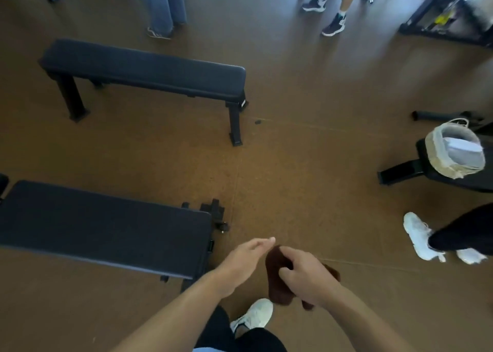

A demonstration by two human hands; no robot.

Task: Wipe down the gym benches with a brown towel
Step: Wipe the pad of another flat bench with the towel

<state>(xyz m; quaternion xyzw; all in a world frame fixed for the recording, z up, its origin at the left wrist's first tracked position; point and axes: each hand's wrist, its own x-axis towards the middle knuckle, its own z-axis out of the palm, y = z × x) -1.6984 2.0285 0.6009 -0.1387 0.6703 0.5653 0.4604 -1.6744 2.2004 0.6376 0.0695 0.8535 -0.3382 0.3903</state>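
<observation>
- Dim, warm indoor light; brown floor [306,164] dulls toward the frame edges.
- Pale glare patches on floor far beyond the grip, upper right.
- Soft shadows under far bench [144,68].
- Whole frame soft; slight blur.
- Wide-angle bowing at edges, benches curve.

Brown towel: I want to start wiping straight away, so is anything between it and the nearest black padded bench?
Nothing visible. The right hand grips the brown towel; the open left hand is beside it, and the near black padded bench lies just left.
</observation>
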